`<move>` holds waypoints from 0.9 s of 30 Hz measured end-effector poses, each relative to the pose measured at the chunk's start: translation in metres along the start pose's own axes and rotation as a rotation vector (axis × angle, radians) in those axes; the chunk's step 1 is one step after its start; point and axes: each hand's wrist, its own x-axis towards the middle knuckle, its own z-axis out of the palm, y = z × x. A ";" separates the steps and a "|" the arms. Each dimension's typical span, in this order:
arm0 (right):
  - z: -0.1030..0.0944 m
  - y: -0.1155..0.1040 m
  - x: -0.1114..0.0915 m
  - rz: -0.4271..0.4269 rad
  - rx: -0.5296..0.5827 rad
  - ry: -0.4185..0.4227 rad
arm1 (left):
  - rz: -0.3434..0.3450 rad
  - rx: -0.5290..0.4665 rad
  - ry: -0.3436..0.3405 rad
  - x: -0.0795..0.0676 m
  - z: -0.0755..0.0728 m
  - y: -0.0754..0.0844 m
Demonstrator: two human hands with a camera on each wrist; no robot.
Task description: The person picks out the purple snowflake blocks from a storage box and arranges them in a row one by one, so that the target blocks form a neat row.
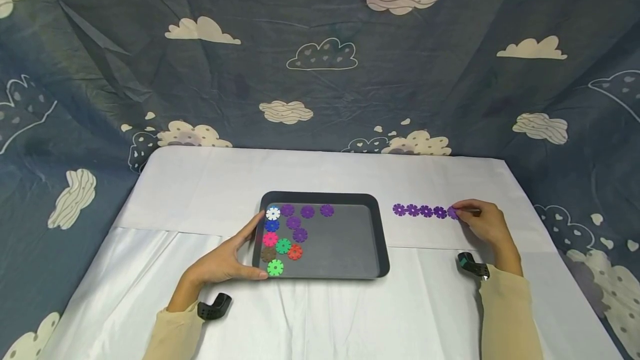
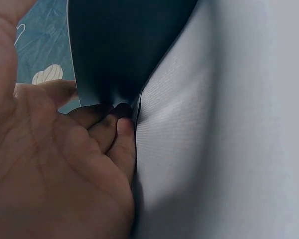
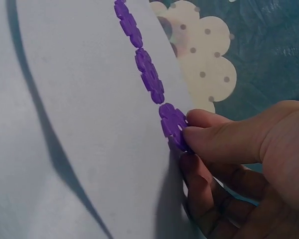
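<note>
A dark grey tray (image 1: 335, 243) lies on the white cloth, with several notched plastic discs at its left side. My left hand (image 1: 220, 263) grips the tray's left edge, its thumb by the near corner; in the left wrist view its fingers (image 2: 122, 144) curl against the tray's side. To the right of the tray, purple notched discs (image 1: 425, 211) form a row on the cloth. My right hand (image 1: 485, 224) pinches the purple disc (image 3: 172, 124) at the row's right end between thumb and fingers. This disc's far edge is hidden behind the fingertips.
Inside the tray are more purple discs (image 1: 307, 212), a white disc (image 1: 273, 213), a blue disc (image 1: 271, 226), a pink disc (image 1: 270, 239), green ones (image 1: 275, 267), a brown one (image 1: 268, 254) and a red one (image 1: 295, 251). A cloud-patterned dark curtain (image 1: 320, 10) hangs behind the table.
</note>
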 end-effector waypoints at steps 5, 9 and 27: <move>0.003 0.001 0.001 -0.005 -0.006 0.029 | 0.000 -0.003 -0.001 0.000 0.000 0.000; 0.004 0.002 0.001 -0.006 -0.003 0.036 | -0.002 -0.007 0.000 0.000 0.000 0.000; 0.007 0.003 0.003 -0.004 -0.023 0.043 | -0.007 -0.016 0.000 0.000 0.000 0.000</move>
